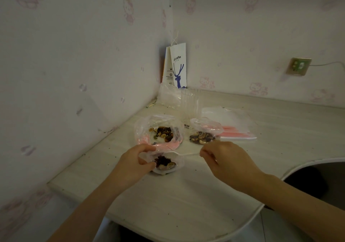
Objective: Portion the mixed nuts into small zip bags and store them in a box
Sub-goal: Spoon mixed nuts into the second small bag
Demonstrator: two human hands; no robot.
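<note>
Pale desk top [177, 195], speckled with crumbs, runs into a corner where the walls are papered with pink cartoon cats. Nearest, the left hand [134, 164] curls its fingers and thumb round the side of a small zip bag [173, 167]. The bag rests on the desk with a low heap of mixed nuts [164, 162] inside. The right hand [229, 163] pinches the other end of the bag's zip strip [179, 153] between thumb and fingertips, so the strip runs taut between the two hands. Whether the seal is pressed together along its length I cannot tell.

The film looks thin, limp and slick, and the load is probably light, lumpy and apt to shift. The strip is likely the stiffest part, so the best hold is at its two ends with the mouth kept upward. Squeezing the belly could crack the nuts or push them out.

Just beyond lies a large supply bag [141, 129], its pink-edged mouth spread wide over more nuts. To its right sits a second filled bag [202, 134], its top puffed up. Past that is a flat stack of empty zip bags [237, 128]. Farther back is some crumpled clear plastic packaging [177, 98], then a paper coffee bag [178, 64] propped in the corner, and a wall socket [298, 66] with a cord. I can make out no storage box for certain
</note>
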